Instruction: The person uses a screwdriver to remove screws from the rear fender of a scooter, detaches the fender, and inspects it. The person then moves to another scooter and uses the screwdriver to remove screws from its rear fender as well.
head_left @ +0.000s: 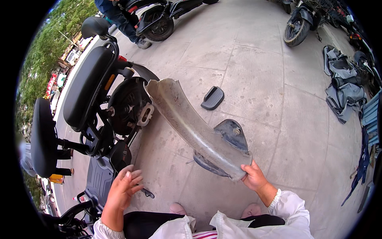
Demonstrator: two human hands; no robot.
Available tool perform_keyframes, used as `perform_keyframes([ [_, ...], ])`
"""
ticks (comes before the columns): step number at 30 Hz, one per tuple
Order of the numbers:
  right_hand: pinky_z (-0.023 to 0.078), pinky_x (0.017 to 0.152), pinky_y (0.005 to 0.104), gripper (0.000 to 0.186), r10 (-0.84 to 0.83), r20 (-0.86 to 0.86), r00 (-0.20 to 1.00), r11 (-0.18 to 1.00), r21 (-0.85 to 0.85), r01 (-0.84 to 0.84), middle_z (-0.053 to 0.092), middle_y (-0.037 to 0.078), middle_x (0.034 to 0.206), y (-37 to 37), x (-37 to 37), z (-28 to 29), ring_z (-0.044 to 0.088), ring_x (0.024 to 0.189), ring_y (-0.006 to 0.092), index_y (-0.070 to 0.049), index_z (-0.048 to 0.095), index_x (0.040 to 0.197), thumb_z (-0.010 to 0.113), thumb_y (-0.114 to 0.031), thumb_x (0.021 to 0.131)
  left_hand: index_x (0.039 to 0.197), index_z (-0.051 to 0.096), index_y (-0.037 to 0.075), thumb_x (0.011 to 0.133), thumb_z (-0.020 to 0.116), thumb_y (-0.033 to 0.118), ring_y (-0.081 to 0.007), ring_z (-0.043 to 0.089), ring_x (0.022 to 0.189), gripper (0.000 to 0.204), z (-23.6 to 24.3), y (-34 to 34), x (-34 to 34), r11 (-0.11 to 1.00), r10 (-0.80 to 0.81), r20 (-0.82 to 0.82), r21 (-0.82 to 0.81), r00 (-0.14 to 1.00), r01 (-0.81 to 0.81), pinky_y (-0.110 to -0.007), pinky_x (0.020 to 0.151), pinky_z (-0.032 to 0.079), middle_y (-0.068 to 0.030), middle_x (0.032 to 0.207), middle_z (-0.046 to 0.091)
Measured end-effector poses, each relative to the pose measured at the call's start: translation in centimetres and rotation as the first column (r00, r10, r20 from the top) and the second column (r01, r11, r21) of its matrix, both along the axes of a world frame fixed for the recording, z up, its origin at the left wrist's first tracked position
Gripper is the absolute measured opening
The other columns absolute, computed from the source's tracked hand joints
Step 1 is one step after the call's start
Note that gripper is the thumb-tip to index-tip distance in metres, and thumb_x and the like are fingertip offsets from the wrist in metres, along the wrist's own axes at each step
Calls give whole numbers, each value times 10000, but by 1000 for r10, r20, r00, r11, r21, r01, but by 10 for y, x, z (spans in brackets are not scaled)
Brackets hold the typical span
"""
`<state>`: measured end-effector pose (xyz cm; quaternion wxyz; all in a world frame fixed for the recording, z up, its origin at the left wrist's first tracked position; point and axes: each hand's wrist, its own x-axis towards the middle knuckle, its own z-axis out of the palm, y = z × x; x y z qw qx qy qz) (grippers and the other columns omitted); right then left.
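Right hand (255, 178) grips a curved fender (193, 124), long axis slanting away leftward toward a scooter (89, 89); left hand (123, 187) loosely spread.

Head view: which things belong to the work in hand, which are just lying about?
Likely in the work:
curved grey fender, held by the right hand
nearest scooter, beside the open left hand

Apparently just lying or standing about:
black pad on the pavement, role unclear
grey cloth bundle
parked two-wheeler, top right

Left grip (124, 187) half-curled; right grip (254, 177) pinching
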<state>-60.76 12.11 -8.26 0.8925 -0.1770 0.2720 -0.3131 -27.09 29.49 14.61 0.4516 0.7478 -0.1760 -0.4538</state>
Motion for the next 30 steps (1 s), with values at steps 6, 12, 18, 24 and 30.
perform_keyframes([
  [6,411,1031,375,659,25,-41,999,990,-141,-30,418,84,1422,33,-2,-5,443,1285,212,-103,195,1518,506,-74,938,1486,181,-29,914,560,553,-346,463,1280,900,-47,-67,-83,965,-258,-403,-57,878,257,-491,1011,440,-259,1447,365],
  [12,134,1166,342,680,-111,-234,966,819,-572,-44,276,166,1524,32,-12,25,237,1422,252,10,167,1512,496,-43,920,1317,374,-30,935,626,281,-289,532,1147,553,-83,-79,-88,995,-75,-552,12,830,98,-479,997,461,-149,1230,535],
  [18,165,1161,360,725,-158,-341,927,694,-706,-142,265,190,1526,39,-11,26,255,1419,272,4,136,1516,533,-57,911,1100,547,32,890,573,17,-204,668,886,213,-88,-77,-84,994,-59,-552,39,831,97,-462,913,550,-60,987,647],
  [24,346,1084,386,822,75,-490,869,724,-572,-385,305,222,1492,37,8,44,391,1346,280,-16,118,1523,610,-30,864,1278,506,-9,850,463,-65,-167,667,940,434,-73,-73,-66,999,-15,-369,26,929,27,-387,887,578,-83,1102,642],
  [30,447,1011,391,996,6,-407,914,684,-665,-301,301,237,1482,41,21,43,466,1284,301,-30,34,1529,711,-36,799,1354,486,16,854,468,-44,-126,638,965,504,-70,-69,-61,976,-219,-166,-17,961,219,-332,879,563,-26,1118,628],
])
